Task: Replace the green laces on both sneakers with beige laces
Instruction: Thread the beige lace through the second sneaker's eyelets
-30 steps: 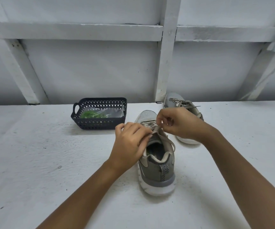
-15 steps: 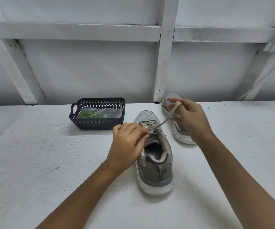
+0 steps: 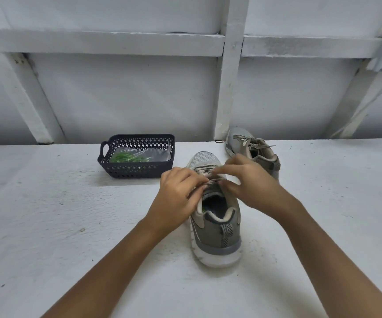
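A grey sneaker (image 3: pixel 217 232) stands heel toward me on the white table, threaded with a beige lace (image 3: pixel 205 172). My left hand (image 3: pixel 176 198) and my right hand (image 3: pixel 252 184) meet over its tongue, both pinching the beige lace ends near the top eyelets. A second grey sneaker (image 3: pixel 245 143) with beige laces lies behind, partly hidden by my right hand. The green laces (image 3: pixel 126 157) lie in a clear bag inside the dark basket (image 3: pixel 137 171).
The white table (image 3: pixel 48 226) stretches to both sides and ends at a white wall with wooden beams (image 3: pixel 229 88) directly behind the basket and the far sneaker.
My right hand had pulled a lace end up and back toward the far sneaker; it has now come back down over the tongue beside my left hand.
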The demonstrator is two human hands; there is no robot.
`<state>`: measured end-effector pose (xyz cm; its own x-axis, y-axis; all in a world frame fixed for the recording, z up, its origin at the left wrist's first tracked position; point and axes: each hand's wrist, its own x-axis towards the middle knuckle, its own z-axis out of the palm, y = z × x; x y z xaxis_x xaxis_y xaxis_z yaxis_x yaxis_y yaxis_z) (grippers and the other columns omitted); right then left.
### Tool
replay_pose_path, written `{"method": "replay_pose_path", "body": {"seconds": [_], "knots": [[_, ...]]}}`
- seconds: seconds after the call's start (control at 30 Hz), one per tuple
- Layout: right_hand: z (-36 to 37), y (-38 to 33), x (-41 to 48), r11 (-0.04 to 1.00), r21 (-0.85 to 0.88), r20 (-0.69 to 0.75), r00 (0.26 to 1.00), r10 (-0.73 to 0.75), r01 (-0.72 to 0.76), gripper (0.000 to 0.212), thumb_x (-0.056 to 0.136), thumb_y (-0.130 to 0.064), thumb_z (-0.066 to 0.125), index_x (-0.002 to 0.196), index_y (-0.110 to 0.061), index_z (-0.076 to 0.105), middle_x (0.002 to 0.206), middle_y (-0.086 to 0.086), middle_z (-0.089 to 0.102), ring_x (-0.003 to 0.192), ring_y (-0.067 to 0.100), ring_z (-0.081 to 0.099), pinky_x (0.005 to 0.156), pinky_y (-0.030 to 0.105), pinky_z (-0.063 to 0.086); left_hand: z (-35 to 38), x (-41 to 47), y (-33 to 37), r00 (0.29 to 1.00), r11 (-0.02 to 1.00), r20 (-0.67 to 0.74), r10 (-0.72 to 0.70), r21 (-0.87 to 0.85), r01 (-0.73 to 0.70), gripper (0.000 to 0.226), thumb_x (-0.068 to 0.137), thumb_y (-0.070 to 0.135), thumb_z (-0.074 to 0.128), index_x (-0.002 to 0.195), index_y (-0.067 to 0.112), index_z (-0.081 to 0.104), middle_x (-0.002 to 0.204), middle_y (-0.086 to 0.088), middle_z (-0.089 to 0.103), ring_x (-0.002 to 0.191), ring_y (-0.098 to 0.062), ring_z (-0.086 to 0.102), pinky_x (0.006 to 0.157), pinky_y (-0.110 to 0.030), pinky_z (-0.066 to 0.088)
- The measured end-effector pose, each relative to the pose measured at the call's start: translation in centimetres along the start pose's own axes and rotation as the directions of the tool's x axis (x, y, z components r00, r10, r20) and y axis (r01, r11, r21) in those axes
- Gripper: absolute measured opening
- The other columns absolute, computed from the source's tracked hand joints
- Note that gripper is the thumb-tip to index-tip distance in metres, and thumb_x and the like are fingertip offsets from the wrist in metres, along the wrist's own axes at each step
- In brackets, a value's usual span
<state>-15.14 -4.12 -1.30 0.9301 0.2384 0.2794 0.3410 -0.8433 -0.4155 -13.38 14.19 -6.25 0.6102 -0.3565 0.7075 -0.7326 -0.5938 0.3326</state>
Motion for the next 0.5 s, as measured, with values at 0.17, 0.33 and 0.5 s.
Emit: {"method": "replay_pose_path", "body": {"seconds": [0.17,0.33,0.5], "knots": [[1.4,0.6,0.2,0.996,0.065,-0.140,0.989,-0.048,0.058,0.011,0.085,-0.012,0.068,0.092,-0.015,0.075,0.090,0.000,0.063,0.081,0.017,0.060,0.075,0.033,0.050,-0.4,-0.1,-0.1,0.999,1.000,0.039,-0.023,-0.010,0.023,0.023,0.088,0.027,0.053,0.097,0.013,0.068,0.087,0.005,0.063,0.089,-0.008,0.049,0.080,-0.023,0.033],[0.9,1.7,-0.6,0.990,0.139,-0.283,0.956,0.075,-0.036,0.006,0.081,-0.007,0.071,0.085,-0.010,0.076,0.077,0.001,0.065,0.065,0.005,0.057,0.064,0.003,0.039,-1.3,-0.7,0.0,0.994,0.996,0.086,-0.072,-0.041,0.076,0.027,0.090,0.028,0.048,0.096,0.008,0.066,0.086,0.001,0.063,0.085,-0.007,0.047,0.080,-0.008,0.033],[1.1,1.7,-1.6,0.932,0.313,-0.170,0.955,0.242,-0.180,0.010,0.086,-0.011,0.067,0.081,-0.018,0.071,0.072,-0.003,0.067,0.068,0.015,0.063,0.057,0.006,0.042,-1.6,-0.9,0.2,0.980,0.988,0.130,-0.151,0.039,0.147,0.022,0.092,0.024,0.054,0.094,0.007,0.068,0.081,-0.004,0.063,0.078,-0.014,0.046,0.070,-0.014,0.029]]}}
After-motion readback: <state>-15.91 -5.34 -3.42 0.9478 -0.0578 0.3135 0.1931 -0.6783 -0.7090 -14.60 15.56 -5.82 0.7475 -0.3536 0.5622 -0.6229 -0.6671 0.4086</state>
